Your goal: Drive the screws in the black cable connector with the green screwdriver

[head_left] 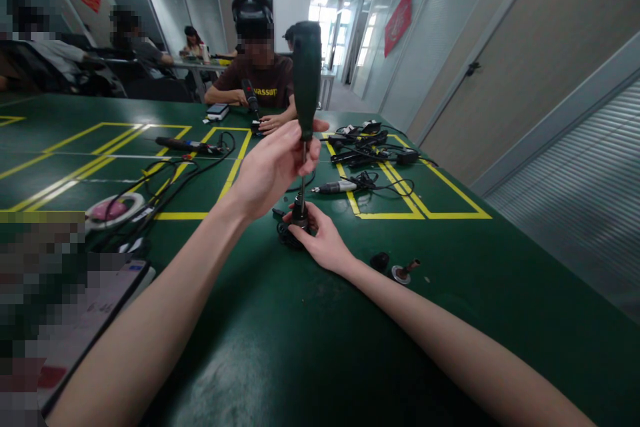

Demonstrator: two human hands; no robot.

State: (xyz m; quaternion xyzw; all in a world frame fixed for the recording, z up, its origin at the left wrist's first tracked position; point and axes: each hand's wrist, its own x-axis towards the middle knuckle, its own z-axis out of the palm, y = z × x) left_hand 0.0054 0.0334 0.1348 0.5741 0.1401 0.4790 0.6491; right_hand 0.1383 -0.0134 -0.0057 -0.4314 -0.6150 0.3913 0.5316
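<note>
Screwdriver (307, 73) in the head view stands nearly upright, its thin shaft running down to a small dark cylindrical part (299, 218) over the green table (260, 327). The left hand (280, 163) grips the screwdriver with its fingers curled about the shaft just under the handle; the right hand (323, 237) pinches the part low on its sides. Whether the tip is seated in it I cannot tell. The driver is likely stiff, top-heavy and smooth in the handle, so the handle's thick middle should give the surest turning hold; the part looks hard and perhaps slick, best held around its sides, fingertips clear of the tip. A black cord (287, 235) bunches beside the part and could snag. Beyond lie a corded power tool (337, 186) and a cable heap (367, 147); by the right forearm, a metal piece (401, 273) and a black knob (380, 261) limit sideways sweeps. The roomiest stretch lies between the forearms; the table's edge slants away at right.
</note>
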